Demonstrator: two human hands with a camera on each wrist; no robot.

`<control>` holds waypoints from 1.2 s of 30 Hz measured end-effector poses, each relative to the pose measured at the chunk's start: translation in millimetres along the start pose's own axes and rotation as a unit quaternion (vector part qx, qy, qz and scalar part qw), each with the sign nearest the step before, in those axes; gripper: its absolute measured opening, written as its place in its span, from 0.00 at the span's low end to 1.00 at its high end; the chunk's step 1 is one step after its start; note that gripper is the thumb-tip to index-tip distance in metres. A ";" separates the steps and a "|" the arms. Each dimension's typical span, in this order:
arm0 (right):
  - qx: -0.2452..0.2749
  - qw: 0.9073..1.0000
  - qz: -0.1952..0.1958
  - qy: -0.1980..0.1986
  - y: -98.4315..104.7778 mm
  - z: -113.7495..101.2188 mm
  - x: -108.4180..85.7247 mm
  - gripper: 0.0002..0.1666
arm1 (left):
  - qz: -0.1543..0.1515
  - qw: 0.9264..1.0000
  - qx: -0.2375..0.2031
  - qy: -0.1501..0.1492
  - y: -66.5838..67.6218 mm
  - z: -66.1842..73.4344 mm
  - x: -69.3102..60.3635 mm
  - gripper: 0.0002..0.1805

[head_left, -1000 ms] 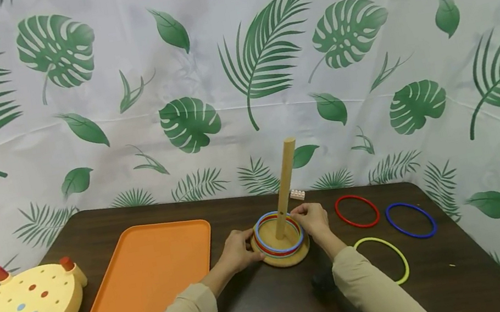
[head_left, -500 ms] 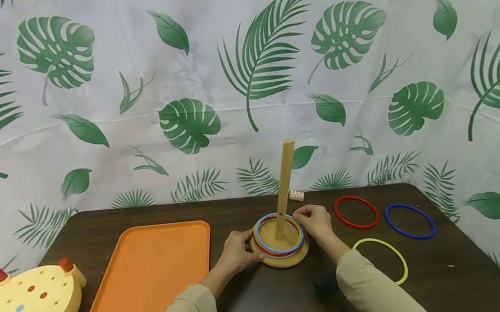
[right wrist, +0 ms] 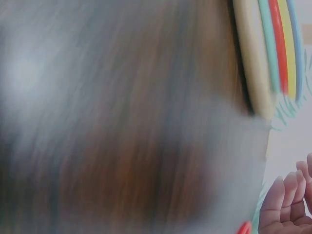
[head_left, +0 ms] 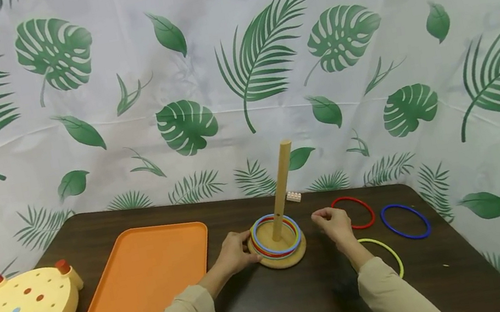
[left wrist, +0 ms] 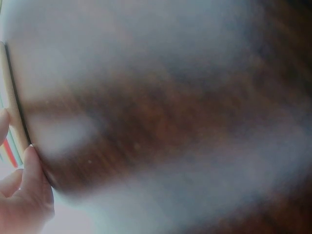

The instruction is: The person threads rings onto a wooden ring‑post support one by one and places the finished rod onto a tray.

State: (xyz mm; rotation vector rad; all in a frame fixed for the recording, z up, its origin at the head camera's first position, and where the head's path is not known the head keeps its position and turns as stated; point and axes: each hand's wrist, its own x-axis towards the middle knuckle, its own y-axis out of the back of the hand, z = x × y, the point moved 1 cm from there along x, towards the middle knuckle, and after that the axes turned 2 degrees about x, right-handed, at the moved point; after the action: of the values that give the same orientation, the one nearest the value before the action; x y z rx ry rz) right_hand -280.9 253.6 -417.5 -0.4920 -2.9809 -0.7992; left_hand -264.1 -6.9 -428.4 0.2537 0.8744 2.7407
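Note:
A ring-toss stand has a round wooden base point(head_left: 285, 263) and an upright wooden peg point(head_left: 282, 189). Stacked around the peg lie several rings, with a light blue ring point(head_left: 272, 215) on top. In the right wrist view a yellow ring point(right wrist: 287, 48), a red ring point(right wrist: 278, 44) and a teal ring point(right wrist: 267, 39) show beneath it. My left hand point(head_left: 235, 254) grips the base's left edge, thumb and fingers spread along it. Right of the stand, apart from it, my right hand point(head_left: 336, 225) hovers with loosely curled fingers, holding nothing.
Loose on the right lie a red ring point(head_left: 373, 219), a blue ring point(head_left: 428, 225) and a yellow ring point(head_left: 398, 263). An orange tray point(head_left: 152, 285) lies to the left, beside a cream pegboard point(head_left: 11, 309). A small pale block point(head_left: 294, 196) sits behind the stand.
My right hand has let go of the top ring and moved right, away from the stand. The left hand stays at the base. The light blue ring lies on the stack.

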 end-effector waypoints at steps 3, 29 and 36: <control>-0.005 1.000 0.001 -0.003 12.1 5.7 -0.9 0.13 | -0.001 1.000 -0.005 0.001 0.3 0.0 -0.3 0.37; -0.182 0.982 -0.006 0.054 109.7 55.8 -13.3 0.14 | 0.000 1.000 -0.006 0.000 0.1 -3.3 -0.4 0.37; -0.207 0.976 -0.024 0.066 121.8 66.9 -16.8 0.12 | -0.001 1.000 -0.002 -0.007 -0.8 -1.8 0.4 0.36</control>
State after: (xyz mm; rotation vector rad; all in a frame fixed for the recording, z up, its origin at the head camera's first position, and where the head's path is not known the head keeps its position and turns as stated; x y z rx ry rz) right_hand -223.5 381.3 -418.2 -0.3554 -2.7130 -1.4073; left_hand -264.7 -7.1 -430.2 0.2712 0.8654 2.7359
